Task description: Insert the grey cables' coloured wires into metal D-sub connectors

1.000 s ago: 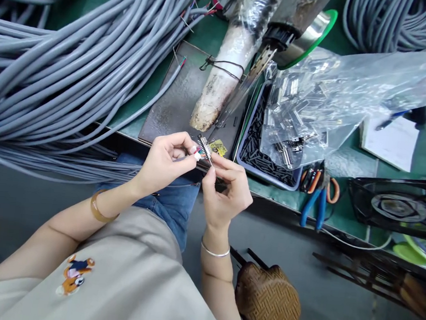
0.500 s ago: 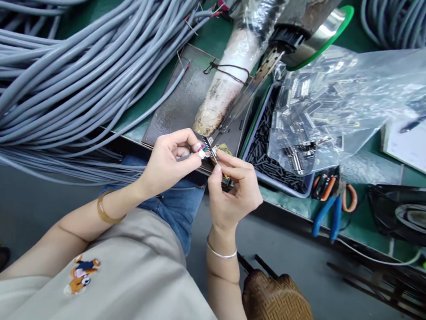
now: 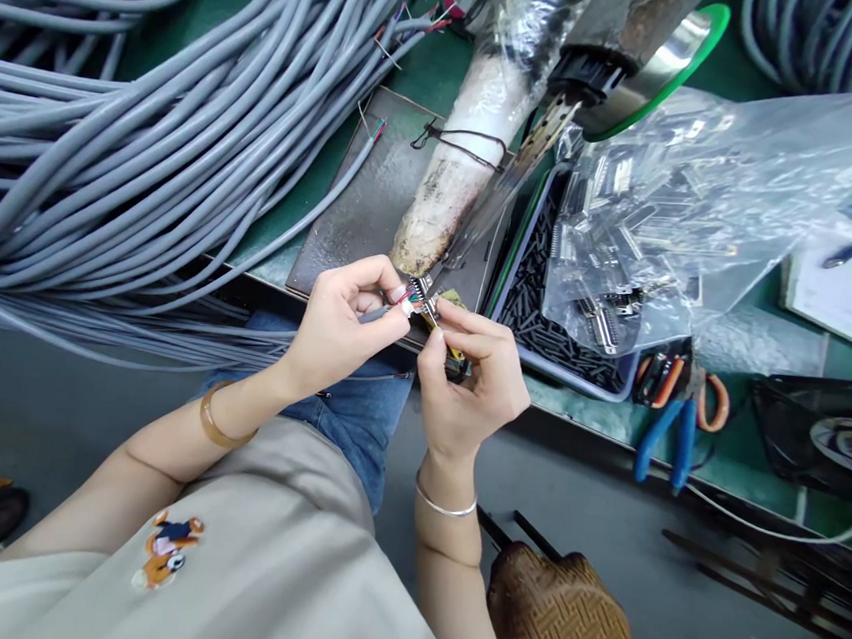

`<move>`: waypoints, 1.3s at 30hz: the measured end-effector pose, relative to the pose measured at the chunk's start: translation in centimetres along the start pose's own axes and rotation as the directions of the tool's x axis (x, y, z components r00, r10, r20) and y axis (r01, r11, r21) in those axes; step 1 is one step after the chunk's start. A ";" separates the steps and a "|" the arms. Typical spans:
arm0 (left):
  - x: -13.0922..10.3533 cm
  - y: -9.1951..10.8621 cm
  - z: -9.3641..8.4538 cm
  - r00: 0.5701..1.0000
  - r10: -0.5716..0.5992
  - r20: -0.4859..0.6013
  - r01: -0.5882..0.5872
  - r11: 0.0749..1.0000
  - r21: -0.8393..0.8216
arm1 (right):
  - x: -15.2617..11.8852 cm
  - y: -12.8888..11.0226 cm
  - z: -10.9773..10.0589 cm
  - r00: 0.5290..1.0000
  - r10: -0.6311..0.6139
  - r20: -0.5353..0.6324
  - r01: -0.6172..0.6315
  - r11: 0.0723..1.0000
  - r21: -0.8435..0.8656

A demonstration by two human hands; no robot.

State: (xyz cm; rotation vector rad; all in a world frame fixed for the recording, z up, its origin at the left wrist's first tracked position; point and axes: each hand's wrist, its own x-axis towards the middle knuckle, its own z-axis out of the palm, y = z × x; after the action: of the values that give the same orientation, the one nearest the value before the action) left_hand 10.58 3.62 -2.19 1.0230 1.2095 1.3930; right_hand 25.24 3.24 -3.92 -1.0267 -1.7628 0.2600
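Observation:
My left hand pinches the stripped end of a grey cable, whose coloured wires fan out at my fingertips. My right hand pinches a small metal connector pressed against those wires. Both hands meet over the bench's front edge, just below the tip of a fixed soldering iron and its white wrapped holder. A dark metal plate lies under the holder.
Thick bundles of grey cable fill the left of the green bench. A dark tray of small black parts sits right of the plate, under a clear bag of connectors. Blue and orange pliers lie nearby. A woven stool stands below.
My hands have brought the wires and connector slightly up toward the iron's tip; the view has shifted a little to the left, so things sit further right.

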 end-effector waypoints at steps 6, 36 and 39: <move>-0.1 0.3 0.2 1.000 0.013 -0.026 -0.012 1.000 0.014 | 0.4 -0.2 0.0 1.000 -0.003 -0.006 0.003 1.000 0.016; -0.8 0.5 -1.0 0.990 -0.123 0.066 0.130 0.984 -0.126 | -0.4 -0.5 -0.5 0.999 -0.043 0.015 0.043 0.998 -0.044; -0.7 0.6 -1.3 0.984 -0.135 0.115 0.148 0.983 -0.110 | -0.5 -0.4 -0.4 1.000 0.009 0.024 -0.009 1.000 0.006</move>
State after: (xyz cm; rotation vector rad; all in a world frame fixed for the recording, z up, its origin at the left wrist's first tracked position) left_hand 9.34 2.72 -1.81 0.9000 1.0870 1.2671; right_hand 25.46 2.54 -3.81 -1.0308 -1.7784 0.2847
